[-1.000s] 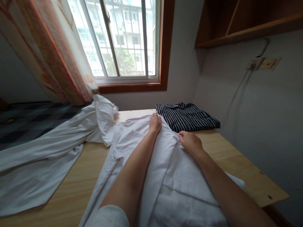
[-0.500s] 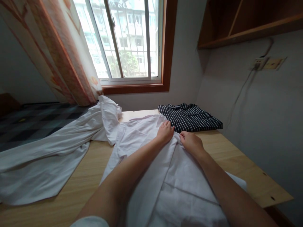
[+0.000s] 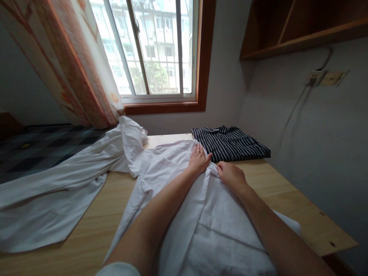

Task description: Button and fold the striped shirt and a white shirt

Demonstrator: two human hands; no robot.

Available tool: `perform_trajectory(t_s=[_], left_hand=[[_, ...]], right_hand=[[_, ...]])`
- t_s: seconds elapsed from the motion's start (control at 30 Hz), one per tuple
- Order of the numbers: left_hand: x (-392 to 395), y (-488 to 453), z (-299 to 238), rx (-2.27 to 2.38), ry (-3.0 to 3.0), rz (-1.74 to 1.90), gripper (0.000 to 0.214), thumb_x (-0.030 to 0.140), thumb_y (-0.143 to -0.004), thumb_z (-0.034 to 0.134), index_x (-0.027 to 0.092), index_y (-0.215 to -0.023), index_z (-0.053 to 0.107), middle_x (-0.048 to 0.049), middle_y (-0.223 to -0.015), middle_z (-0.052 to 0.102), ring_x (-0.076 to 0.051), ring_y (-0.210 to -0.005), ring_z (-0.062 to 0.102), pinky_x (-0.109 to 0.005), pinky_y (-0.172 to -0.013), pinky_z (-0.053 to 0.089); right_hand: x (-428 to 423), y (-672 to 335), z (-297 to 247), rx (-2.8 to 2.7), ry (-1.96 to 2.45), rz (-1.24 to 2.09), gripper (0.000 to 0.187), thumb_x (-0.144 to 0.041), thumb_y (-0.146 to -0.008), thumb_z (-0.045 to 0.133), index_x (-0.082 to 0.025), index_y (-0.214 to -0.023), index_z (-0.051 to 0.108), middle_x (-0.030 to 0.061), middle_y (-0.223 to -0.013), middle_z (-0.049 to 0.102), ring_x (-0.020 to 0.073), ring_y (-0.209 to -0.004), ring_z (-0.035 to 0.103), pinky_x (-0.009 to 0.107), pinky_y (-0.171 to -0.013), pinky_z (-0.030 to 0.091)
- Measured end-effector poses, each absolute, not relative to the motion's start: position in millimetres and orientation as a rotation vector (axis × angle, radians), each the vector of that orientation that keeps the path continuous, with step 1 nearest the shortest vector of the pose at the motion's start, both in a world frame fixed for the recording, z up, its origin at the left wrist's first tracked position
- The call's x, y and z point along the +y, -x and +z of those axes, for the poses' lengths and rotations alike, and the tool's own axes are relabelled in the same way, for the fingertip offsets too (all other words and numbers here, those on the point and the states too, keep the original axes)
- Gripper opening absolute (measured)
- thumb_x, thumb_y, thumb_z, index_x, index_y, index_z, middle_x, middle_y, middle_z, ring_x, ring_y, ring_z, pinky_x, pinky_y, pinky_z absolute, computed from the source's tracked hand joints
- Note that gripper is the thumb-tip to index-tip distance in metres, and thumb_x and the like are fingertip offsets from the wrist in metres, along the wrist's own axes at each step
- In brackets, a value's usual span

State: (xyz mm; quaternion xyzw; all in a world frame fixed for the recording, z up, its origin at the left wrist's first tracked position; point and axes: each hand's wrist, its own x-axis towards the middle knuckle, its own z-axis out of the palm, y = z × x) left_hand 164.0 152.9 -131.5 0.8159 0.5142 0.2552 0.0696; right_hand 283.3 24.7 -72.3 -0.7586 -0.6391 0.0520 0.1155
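Note:
A white shirt [image 3: 163, 163] lies spread on the wooden table [image 3: 290, 195], its near part partly covered by my forearms. My left hand [image 3: 199, 159] rests flat on its upper right area, fingers stretched out and pointing away from me. Just right of it, my right hand [image 3: 232, 174] pinches a fold of the same white shirt, fingers curled in. Beyond both hands sits a folded black shirt with white stripes [image 3: 230, 143], close to my left fingertips.
Another white garment [image 3: 57, 195] stretches across the table's left side toward a dark checked bed surface [image 3: 46, 147]. Behind are a window [image 3: 155, 53] and a patterned curtain [image 3: 71, 65]. A wooden shelf [image 3: 304, 38] hangs at upper right, above a socket with a cord [image 3: 316, 78].
My left hand has spread flatter, its fingers shifted slightly left on the shirt. My right hand keeps its pinch and has moved slightly left and nearer, shifting the fold.

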Motion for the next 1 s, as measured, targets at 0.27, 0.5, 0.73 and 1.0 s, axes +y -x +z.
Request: perform_trajectory(t_s=[0.27, 0.5, 0.73, 1.0], left_hand=[[181.1, -157.3, -124.7, 1.443, -2.511, 0.620, 0.061, 0.040, -0.101, 0.026, 0.003, -0.147, 0.038, -0.0229, -0.157, 0.031, -0.026, -0.149, 0.022, -0.042, -0.122, 0.017], [165.2, -141.1, -112.3, 1.471, -2.667, 0.754, 0.054, 0.028, -0.098, 0.033, 0.009, -0.148, 0.040, -0.0153, -0.160, 0.030, -0.026, -0.150, 0.020, -0.043, -0.123, 0.015], [152.1, -57.8, -100.0, 1.671, -2.588, 0.529, 0.046, 0.021, -0.093, 0.039, 0.010, -0.136, 0.053, -0.0195, -0.142, 0.054, -0.028, -0.135, 0.047, -0.043, -0.116, 0.031], [143.0, -21.7, -99.2, 1.703, -2.584, 0.107, 0.060, 0.045, -0.100, 0.024, 0.017, -0.151, 0.037, -0.0083, -0.162, 0.027, -0.024, -0.151, 0.020, -0.044, -0.122, 0.014]], right_hand=[[23.2, -279.6, -71.8, -1.889, 2.232, 0.159, 0.028, -0.031, -0.098, 0.044, -0.023, -0.104, 0.070, 0.0098, -0.101, 0.075, 0.0222, -0.089, 0.068, 0.026, -0.064, 0.035], [22.5, -280.3, -72.8, -1.895, 2.234, 0.161, 0.029, -0.032, -0.098, 0.043, -0.024, -0.105, 0.070, 0.0094, -0.101, 0.075, 0.0224, -0.091, 0.068, 0.027, -0.063, 0.035], [21.3, -279.2, -70.5, -1.900, 2.214, 0.153, 0.029, -0.032, -0.098, 0.043, -0.024, -0.103, 0.071, 0.0086, -0.099, 0.075, 0.0224, -0.090, 0.068, 0.027, -0.061, 0.033], [18.9, -282.7, -75.9, -1.902, 2.169, 0.083, 0.031, -0.026, -0.096, 0.045, -0.022, -0.116, 0.068, 0.0107, -0.104, 0.070, 0.0239, -0.095, 0.064, 0.029, -0.074, 0.041]])
